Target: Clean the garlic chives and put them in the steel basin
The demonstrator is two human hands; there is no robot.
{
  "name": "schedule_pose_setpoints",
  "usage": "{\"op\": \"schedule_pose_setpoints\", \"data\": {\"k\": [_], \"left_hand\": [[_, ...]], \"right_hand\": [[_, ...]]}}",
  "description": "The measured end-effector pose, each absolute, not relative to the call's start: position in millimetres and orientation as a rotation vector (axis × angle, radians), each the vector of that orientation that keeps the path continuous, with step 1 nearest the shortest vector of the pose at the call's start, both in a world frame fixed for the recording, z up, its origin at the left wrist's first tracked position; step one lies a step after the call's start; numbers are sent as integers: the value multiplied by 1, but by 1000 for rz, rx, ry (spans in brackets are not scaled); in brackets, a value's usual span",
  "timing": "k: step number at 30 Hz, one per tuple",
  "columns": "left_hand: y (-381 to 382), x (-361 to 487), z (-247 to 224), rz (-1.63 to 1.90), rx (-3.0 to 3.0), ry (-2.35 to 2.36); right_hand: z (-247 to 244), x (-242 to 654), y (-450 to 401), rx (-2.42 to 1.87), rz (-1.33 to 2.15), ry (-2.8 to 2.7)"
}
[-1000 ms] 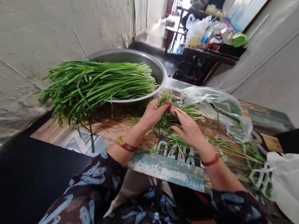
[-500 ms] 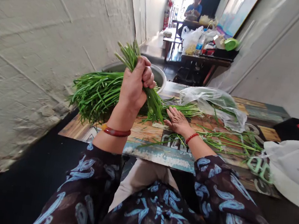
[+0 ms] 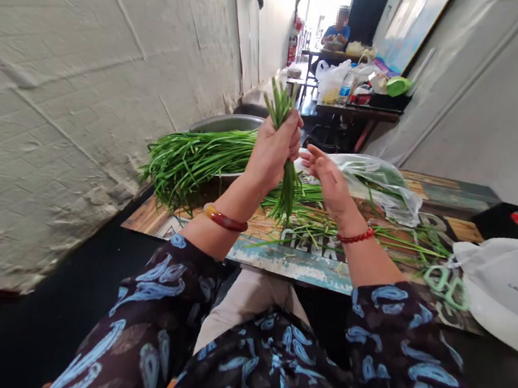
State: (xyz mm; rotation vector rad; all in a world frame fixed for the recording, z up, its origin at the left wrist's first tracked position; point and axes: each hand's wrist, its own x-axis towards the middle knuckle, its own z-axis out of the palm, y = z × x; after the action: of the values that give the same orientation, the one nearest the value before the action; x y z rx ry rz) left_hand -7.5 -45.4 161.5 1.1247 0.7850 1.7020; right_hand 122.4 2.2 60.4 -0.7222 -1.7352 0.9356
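Observation:
My left hand [image 3: 274, 148] is closed round a bunch of garlic chives [image 3: 279, 104], the cut stems poking up above the fist and the green leaves hanging below it. To its right, my right hand [image 3: 328, 174] is raised over the table with fingers apart and nothing in them. A large heap of chives [image 3: 201, 161] lies on the left, across a metal basin [image 3: 225, 124] whose far rim shows behind it. Loose chives [image 3: 307, 222] are scattered on the wooden table under my hands.
A clear plastic bag [image 3: 379, 181] with greens lies behind my right hand. Pale green scissors [image 3: 447, 285] rest by a white bag [image 3: 504, 290] on the right. The wall [image 3: 85, 101] runs close on the left. A person [image 3: 337, 36] sits at a far table.
My left hand has moved right with its bunch, now held more upright. My right hand has lifted off the chives on the table and come up near the left fist.

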Motion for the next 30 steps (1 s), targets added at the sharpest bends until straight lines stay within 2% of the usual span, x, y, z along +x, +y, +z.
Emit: {"op": "schedule_pose_setpoints", "data": {"k": [3,7,11,15,20,24,27,30], "left_hand": [[-34,7,150,1733,1187,909],[-31,5,138,1583,1349,1011],[-40,-10,121,1229,1430,861],[-47,-15,100,1150,1279,719],[-54,-19,99,1229,1077,752],[-54,-37,120,1405,995,913],[-53,-52,129,1487,1025,986],[-57,-66,133,1555,1062,1021]], "right_hand": [[71,102,-33,-517,1218,-1631],[61,94,-58,-591,1683,-1247],[63,106,-60,-556,1874,-1126],[61,101,-68,-584,2007,-1019],[36,84,-99,-611,2038,-1023],[15,94,-128,-763,1989,-1342],[8,124,-137,-864,1828,-1661],[7,162,-128,-953,1478,-2043]]}}
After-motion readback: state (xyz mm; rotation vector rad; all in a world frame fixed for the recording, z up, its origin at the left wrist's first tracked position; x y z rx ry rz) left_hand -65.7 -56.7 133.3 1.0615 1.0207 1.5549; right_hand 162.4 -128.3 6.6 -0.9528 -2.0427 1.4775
